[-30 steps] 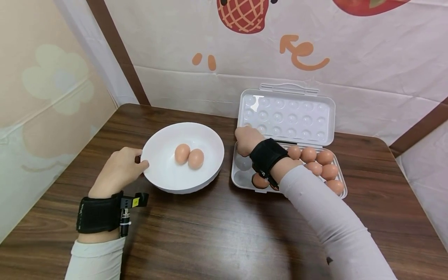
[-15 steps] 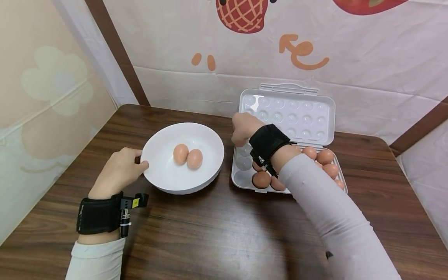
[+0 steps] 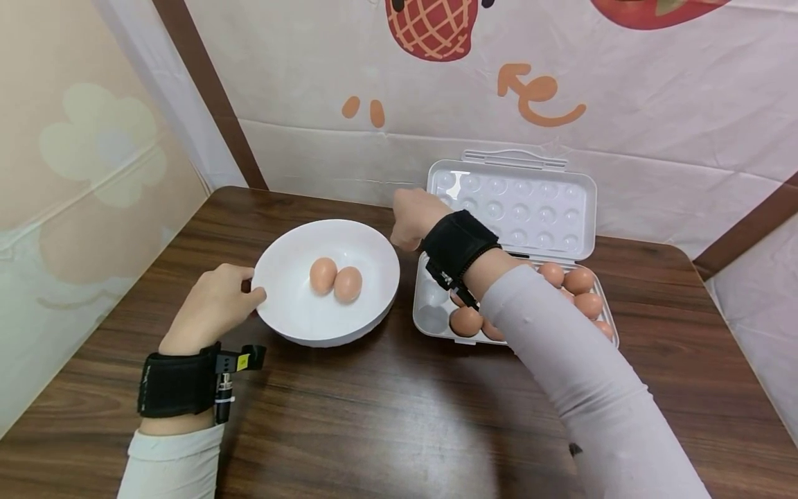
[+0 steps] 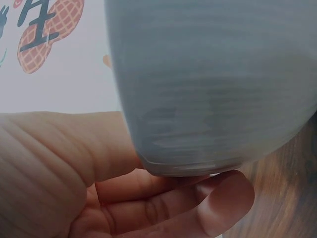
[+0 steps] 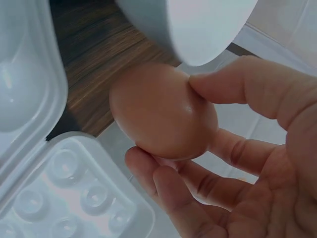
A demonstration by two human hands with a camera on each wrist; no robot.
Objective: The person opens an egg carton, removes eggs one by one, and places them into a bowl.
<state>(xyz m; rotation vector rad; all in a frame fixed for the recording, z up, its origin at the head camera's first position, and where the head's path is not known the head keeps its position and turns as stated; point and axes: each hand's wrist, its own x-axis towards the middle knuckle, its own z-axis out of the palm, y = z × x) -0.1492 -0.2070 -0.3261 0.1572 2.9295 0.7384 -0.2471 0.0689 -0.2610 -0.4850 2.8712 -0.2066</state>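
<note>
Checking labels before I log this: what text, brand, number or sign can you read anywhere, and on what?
Backdrop cloth: orange curved arrow and two short dashes, cartoon signs only, no words.
Backdrop seen from the left wrist view: one dark character on a peanut drawing, reads like "生", partly cut off.
Wrist strap clip: a small yellow tag, too small to read.
Egg tray, bowl, held egg: no text.

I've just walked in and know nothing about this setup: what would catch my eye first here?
Probably the right hand pinching a brown egg in the air between the open egg tray and the white bowl. Two more eggs lie touching in that bowl, whose left rim the left hand holds.
</note>
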